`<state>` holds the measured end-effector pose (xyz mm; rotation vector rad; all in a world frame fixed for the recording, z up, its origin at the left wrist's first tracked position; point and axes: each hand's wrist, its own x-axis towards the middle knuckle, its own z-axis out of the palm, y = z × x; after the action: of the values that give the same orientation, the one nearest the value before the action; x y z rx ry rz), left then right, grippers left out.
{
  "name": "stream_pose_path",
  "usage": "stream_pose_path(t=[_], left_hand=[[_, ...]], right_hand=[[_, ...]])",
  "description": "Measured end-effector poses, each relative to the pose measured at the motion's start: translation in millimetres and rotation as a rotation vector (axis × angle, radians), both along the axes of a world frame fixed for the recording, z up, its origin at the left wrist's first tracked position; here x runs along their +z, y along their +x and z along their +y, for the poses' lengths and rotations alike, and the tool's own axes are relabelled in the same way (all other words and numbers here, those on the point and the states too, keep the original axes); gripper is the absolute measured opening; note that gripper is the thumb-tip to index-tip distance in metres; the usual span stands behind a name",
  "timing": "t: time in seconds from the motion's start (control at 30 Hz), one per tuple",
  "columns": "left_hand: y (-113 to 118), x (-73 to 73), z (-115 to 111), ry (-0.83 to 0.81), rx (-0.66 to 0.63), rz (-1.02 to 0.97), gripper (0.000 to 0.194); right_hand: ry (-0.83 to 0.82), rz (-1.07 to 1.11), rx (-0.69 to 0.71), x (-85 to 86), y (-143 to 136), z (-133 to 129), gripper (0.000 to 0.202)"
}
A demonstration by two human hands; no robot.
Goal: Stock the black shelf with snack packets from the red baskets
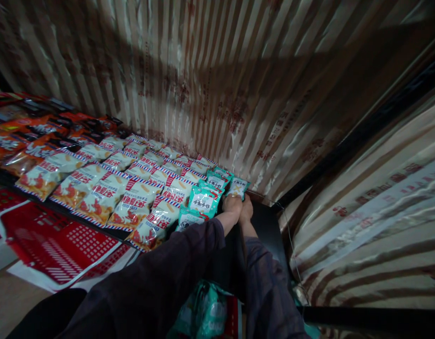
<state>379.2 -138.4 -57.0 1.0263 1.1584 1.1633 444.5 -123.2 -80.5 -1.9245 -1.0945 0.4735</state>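
Observation:
At the right end of a black shelf (270, 230), both arms reach forward close together. My left hand (233, 205) is closed at the near edge of a teal-and-white snack bag (239, 185), which leans toward the back. Beside it, my right hand (246, 210) is curled at the bag's near right corner; its fingertips are partly hidden. Just left of my hands runs a column of matching teal snack bags (202, 201), overlapping one another. Farther left lie several rows of white snack bags with red lettering (134, 203).
Orange and black snack bags (42, 141) fill the shelf's far left. A red shopping basket (58, 240) stands below the front edge. More teal bags (206, 308) sit in a red container under my arms. Striped sheeting (217, 84) hangs behind, with a dark metal post (319, 162) at right.

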Motion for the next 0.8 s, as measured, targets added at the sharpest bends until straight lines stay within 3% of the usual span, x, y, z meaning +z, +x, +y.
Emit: stream_pose_path(t=[0.17,0.37,0.57,0.8], left_hand=[[0,11.8,-7,-0.125,0.137,0.284,0.025],[-3,21.5,-11,-0.169,0.154,0.468,0.031],[-2,28.8,-17,-0.180,0.125,0.514,0.042],[2,35.7,-39,-0.191,0.106,0.473,0.039]], right_hand=[[-0.136,-0.152,0.033,9.6,-7,-7,0.042],[-0.139,-0.207,0.076,10.7,-4,-10,0.053],[-0.068,-0.180,0.110,6.2,7,-11,0.060],[0.016,-0.133,0.156,-2.2,19,-14,0.061]])
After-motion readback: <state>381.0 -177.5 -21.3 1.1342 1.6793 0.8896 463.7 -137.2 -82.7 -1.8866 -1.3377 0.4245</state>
